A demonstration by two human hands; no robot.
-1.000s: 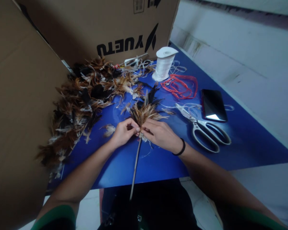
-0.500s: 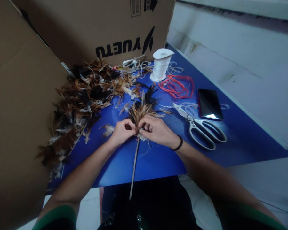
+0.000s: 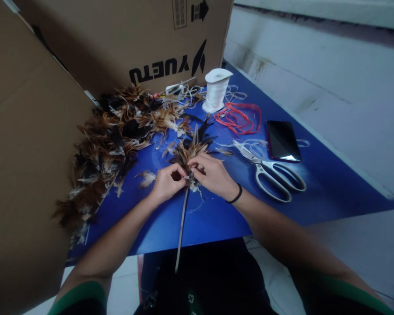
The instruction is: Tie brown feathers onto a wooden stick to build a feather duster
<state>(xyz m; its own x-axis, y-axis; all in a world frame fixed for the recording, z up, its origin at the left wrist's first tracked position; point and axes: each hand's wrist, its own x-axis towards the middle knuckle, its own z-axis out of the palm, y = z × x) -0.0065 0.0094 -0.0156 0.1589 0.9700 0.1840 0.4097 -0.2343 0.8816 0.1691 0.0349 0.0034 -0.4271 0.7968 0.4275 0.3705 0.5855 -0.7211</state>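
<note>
The feather bundle (image 3: 187, 153) lay fanned on the blue bench (image 3: 216, 223), a thin stick (image 3: 181, 232) running from its base past the near edge. The left hand (image 3: 167, 183) had its grip pinched on that base; the right hand (image 3: 214, 176) bent its fingers against the feathers, whether closed on any was unclear. Scissors (image 3: 259, 162) rested rightward, near a smartphone (image 3: 283, 140).

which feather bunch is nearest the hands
The bunch at the far end of the stick, its base between left hand and right hand; the big pile lies farther left.
</note>
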